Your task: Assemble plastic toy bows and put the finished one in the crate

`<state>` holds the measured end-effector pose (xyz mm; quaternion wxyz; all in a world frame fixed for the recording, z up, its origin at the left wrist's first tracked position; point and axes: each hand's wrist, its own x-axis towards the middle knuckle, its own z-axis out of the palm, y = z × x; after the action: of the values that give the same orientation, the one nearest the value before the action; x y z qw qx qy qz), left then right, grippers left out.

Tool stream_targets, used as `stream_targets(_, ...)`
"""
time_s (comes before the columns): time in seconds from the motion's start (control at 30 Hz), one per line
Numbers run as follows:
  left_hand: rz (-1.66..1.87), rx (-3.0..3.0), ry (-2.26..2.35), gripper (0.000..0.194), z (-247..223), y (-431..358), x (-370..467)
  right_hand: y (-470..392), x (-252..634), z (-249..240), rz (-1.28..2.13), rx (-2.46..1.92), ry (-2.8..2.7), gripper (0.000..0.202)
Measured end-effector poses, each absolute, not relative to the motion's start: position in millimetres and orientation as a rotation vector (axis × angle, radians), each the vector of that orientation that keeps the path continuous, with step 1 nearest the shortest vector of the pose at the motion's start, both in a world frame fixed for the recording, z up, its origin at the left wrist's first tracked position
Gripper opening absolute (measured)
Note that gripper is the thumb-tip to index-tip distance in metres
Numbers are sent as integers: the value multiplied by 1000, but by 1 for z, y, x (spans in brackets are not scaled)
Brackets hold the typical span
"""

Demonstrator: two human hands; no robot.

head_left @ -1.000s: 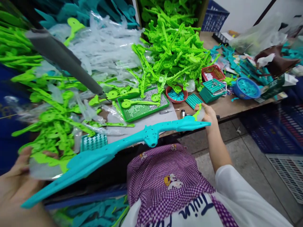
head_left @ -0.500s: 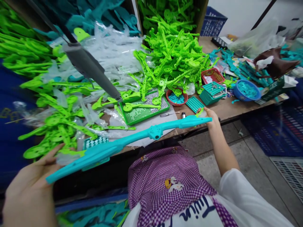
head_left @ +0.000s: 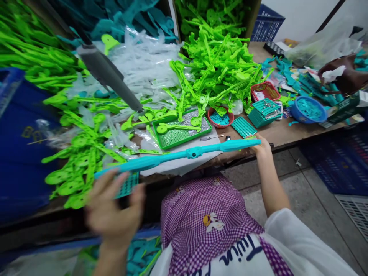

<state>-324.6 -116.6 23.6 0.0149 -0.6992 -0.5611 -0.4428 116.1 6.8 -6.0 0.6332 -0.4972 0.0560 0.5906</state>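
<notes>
A long turquoise plastic part [head_left: 194,153] spans the view just above the table's front edge. Its right end is gripped by my right hand [head_left: 262,146]. At the other end my left hand [head_left: 113,205], blurred by motion, has its fingers spread and thumb apart, with the fingertips over the part's left end; whether they touch it is unclear. Behind the part lies a green tray [head_left: 184,128] with small metal pieces and a green plastic arm in it. A screwdriver [head_left: 211,137] rests on white paper.
A grey electric driver [head_left: 110,78] hangs at upper left. Heaps of green parts [head_left: 212,65] and clear plastic bags [head_left: 149,57] cover the table's back. Red baskets, teal trays [head_left: 243,127] and a blue bowl [head_left: 309,110] stand at right. A blue bin [head_left: 25,153] is at left.
My left hand has moved right and its fingers have come up over the turquoise part's left end. That end has risen, so the part lies more level. The camera view has shifted slightly left.
</notes>
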Motion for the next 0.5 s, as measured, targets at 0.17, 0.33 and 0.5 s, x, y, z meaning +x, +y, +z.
stream_targets(0.17,-718,-2500,-1457,39,11,-68,-265,4,111,4,1336,-1211,114,34)
stream_targets(0.33,-672,-2457,-1463,26,6,-36,-267,-65,93,3,1038,-1491,-454,23)
stream_targets(0.5,-649,-2498,-1412,24,6,-37,-266,-118,35,17,-12,-1357,-1722,16)
